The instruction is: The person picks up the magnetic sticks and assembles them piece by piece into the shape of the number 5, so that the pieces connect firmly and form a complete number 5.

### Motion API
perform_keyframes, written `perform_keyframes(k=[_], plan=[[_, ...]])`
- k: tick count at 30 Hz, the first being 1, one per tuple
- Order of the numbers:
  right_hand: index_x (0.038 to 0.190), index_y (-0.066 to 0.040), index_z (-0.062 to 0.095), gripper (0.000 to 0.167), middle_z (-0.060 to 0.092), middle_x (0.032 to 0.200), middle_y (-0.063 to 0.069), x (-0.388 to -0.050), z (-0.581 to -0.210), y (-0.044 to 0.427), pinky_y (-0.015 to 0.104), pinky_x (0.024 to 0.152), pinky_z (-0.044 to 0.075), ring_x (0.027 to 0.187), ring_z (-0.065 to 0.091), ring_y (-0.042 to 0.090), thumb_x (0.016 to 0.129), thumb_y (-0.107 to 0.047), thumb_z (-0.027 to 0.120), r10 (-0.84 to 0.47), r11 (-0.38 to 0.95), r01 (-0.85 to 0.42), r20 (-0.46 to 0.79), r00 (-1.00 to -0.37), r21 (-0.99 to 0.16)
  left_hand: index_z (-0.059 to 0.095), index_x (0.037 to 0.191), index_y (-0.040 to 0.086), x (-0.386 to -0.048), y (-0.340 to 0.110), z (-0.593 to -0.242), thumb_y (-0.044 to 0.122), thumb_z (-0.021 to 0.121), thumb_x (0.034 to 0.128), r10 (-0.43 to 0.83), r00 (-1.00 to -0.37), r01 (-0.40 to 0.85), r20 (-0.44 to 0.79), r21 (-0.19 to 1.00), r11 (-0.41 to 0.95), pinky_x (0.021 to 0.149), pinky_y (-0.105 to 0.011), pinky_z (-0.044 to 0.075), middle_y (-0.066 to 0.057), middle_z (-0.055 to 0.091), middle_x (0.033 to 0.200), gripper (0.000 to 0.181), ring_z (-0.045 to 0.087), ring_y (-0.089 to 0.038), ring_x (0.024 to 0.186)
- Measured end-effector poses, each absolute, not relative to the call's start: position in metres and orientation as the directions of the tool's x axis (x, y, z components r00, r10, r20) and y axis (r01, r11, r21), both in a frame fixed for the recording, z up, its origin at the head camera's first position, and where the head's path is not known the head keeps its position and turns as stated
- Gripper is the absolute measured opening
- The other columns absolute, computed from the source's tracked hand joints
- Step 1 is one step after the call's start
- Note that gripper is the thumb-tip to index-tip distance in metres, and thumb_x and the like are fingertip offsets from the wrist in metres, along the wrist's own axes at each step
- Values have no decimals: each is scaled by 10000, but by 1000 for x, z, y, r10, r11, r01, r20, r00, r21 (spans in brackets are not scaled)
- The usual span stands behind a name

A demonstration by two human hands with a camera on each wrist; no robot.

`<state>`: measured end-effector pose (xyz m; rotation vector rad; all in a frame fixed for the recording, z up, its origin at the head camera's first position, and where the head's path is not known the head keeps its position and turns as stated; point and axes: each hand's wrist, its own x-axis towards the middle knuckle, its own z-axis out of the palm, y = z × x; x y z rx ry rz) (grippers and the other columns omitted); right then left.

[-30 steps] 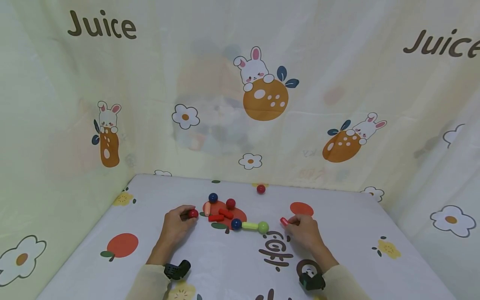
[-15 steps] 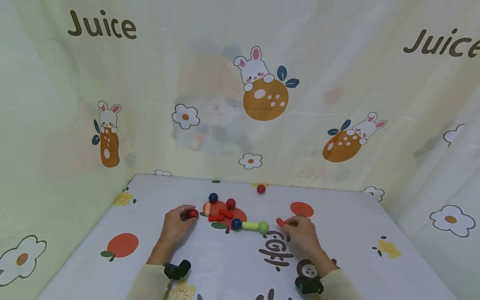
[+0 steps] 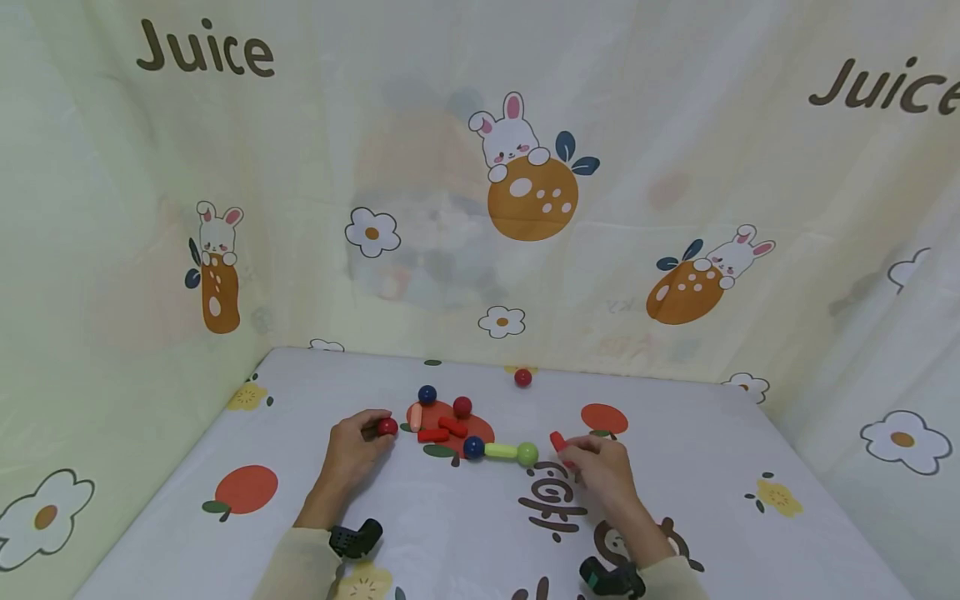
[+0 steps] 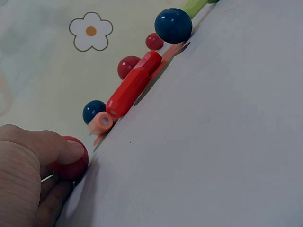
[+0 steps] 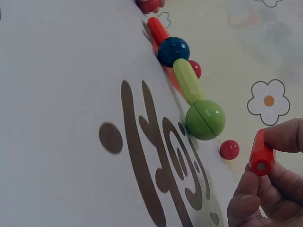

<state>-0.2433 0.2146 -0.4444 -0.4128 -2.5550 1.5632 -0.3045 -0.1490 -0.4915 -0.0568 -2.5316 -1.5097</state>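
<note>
My left hand (image 3: pixel 356 450) pinches a red ball (image 4: pixel 71 161) between thumb and fingers, at the tabletop left of the other pieces. My right hand (image 3: pixel 604 471) pinches a red rod (image 5: pixel 262 153); a round grey spot shows on its end in the right wrist view. Between the hands lies a joined row: a blue ball (image 3: pixel 473 448), a light green rod (image 3: pixel 500 452) and a green ball (image 3: pixel 527 454). The right hand is nearest its green end, apart from it. Behind the row lie two red rods (image 3: pixel 432 436), a peach rod (image 3: pixel 416 417), a second blue ball (image 3: pixel 427 394) and another red ball (image 3: pixel 462 407).
Farther back, a lone red ball (image 3: pixel 522 377) sits near the table's rear edge. The white tablecloth (image 3: pixel 420 533) bears printed fruit and dark lettering. A pale printed curtain (image 3: pixel 420 167) stands behind the table and at both sides.
The right hand has shifted slightly left and turned the red rod, so its length now shows more upright toward the back. The left hand with its ball stays still.
</note>
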Motion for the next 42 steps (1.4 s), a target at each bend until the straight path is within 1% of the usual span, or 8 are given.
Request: perform_keyframes(k=[2, 6, 14, 19, 23, 28, 35, 42], plan=[[1113, -17, 718, 267, 672, 878, 80, -241, -443, 214, 296, 687, 535, 807, 587, 229, 912, -191, 686, 295, 398, 172, -52, -954, -901, 678, 1293, 88, -304, -149, -491, 87, 763, 896, -63, -981, 131, 183, 867, 480, 975, -446, 548, -92, 688, 1211, 406, 639, -284, 1136], [1102, 0, 714, 253, 673, 852, 85, -236, -441, 211, 288, 671, 540, 795, 598, 235, 917, -170, 683, 302, 337, 166, -60, -951, -927, 675, 1298, 88, -304, -150, -491, 95, 759, 900, -60, -982, 130, 181, 865, 485, 981, -451, 545, -94, 685, 1220, 406, 638, -282, 1143], [1149, -1, 686, 282, 686, 903, 113, -233, -440, 206, 275, 675, 541, 827, 611, 264, 935, -186, 674, 305, 206, 180, -112, -946, -962, 670, 1305, 87, -304, -150, -492, 104, 755, 906, -54, -982, 130, 178, 866, 483, 980, -441, 546, -92, 684, 1223, 408, 641, -269, 1138], [1155, 23, 670, 294, 680, 867, 92, -231, -439, 204, 265, 648, 529, 793, 602, 246, 933, -170, 681, 304, 101, 179, -141, -942, -979, 673, 1302, 95, -305, -151, -493, 109, 756, 907, -59, -984, 120, 170, 864, 488, 981, -447, 545, -93, 685, 1225, 404, 641, -274, 1144], [1152, 29, 662, 299, 680, 844, 79, -228, -437, 201, 263, 626, 520, 762, 599, 240, 929, -170, 681, 312, 45, 182, -160, -937, -982, 675, 1298, 96, -305, -150, -493, 109, 758, 905, -59, -984, 120, 170, 864, 489, 981, -448, 544, -95, 685, 1224, 402, 641, -274, 1143], [1131, 34, 663, 287, 672, 844, 73, -225, -438, 194, 274, 629, 528, 756, 600, 251, 918, -157, 677, 307, 46, 185, -163, -938, -982, 675, 1297, 98, -305, -151, -493, 112, 757, 906, -59, -983, 122, 172, 864, 489, 985, -446, 543, -92, 685, 1223, 400, 641, -272, 1144], [1150, 20, 672, 294, 700, 922, 141, -225, -442, 183, 289, 665, 540, 794, 625, 258, 918, -160, 670, 294, 89, 174, -141, -945, -981, 673, 1303, 103, -305, -151, -493, 115, 754, 907, -64, -984, 113, 165, 863, 492, 988, -450, 540, -88, 684, 1226, 405, 638, -273, 1146], [1161, 30, 661, 301, 704, 873, 115, -226, -442, 171, 279, 655, 545, 774, 636, 251, 917, -146, 677, 270, 100, 164, -132, -954, -981, 676, 1297, 104, -307, -150, -494, 108, 756, 904, -53, -984, 123, 170, 865, 486, 985, -442, 543, -84, 686, 1220, 401, 638, -263, 1137]])
